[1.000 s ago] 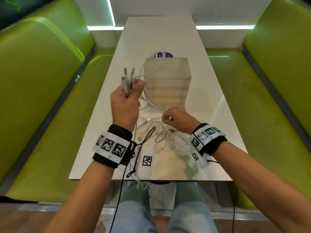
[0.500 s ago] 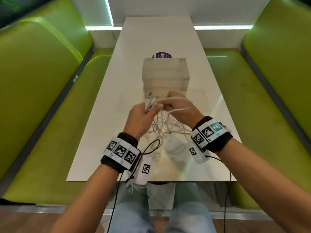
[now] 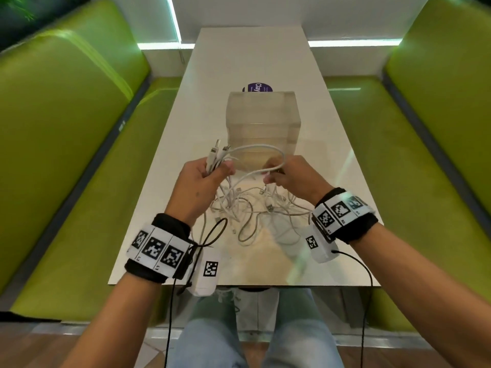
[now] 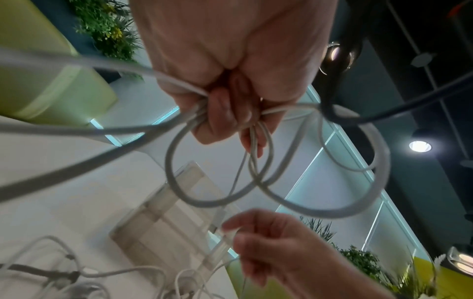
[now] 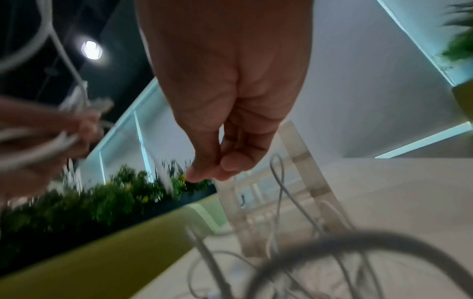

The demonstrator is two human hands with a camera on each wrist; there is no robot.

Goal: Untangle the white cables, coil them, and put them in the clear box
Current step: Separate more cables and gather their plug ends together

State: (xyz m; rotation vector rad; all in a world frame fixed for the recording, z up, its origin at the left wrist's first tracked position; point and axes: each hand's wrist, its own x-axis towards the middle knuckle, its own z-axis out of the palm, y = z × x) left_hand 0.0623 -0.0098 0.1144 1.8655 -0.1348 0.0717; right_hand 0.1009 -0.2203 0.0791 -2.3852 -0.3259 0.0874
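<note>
- Left hand (image 3: 203,176): fist closed round a bundle of plugs (image 3: 216,152), ends sticking up past the knuckles, cords trailing below.
- Right hand (image 3: 289,173): thumb and fingertips pinching one strand of cable (image 3: 255,147), arching across from the left fist.
- Below both grips: rest of the cables (image 3: 249,208) heaped in a loose tangle on the table (image 3: 159,208), several plugs poking out.
- Just beyond the hands: clear box (image 3: 261,120), upright, apparently nothing inside yet.
- Handling, by judgement: light, limp, smooth cord; likely to slip and snag at crossings; plugs stiff.
- Best hold: behind a plug, then fed out strand by strand; no hard tugging.
</note>
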